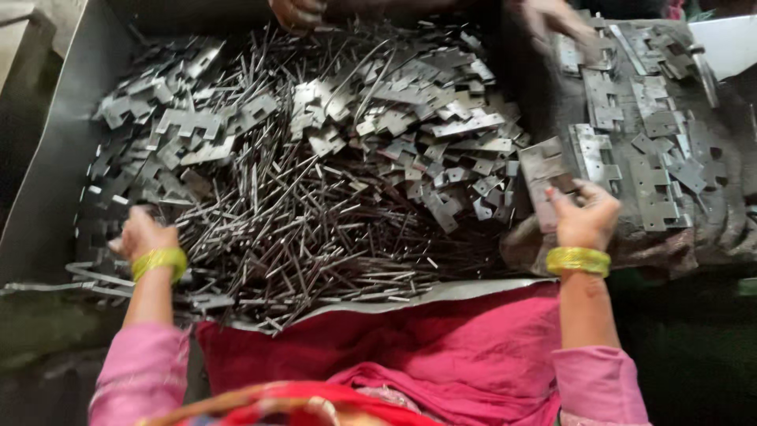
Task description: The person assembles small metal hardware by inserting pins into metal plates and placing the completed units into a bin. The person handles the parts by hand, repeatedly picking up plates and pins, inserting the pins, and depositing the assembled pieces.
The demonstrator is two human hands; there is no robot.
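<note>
1. Two hands over a metal tray (47,181) heaped with thin pins (315,229) and flat hinge plates (410,102).
2. My left hand (142,234) is curled down into the pins at the tray's left; grip unclear.
3. My right hand (585,217) pinches a hinge plate (544,170) at the edge of a dark cloth (710,229).
4. Another person's hands (296,12) reach in at top.

Two other hands (298,11) are cut off by the top edge, the picture blurred.
</note>
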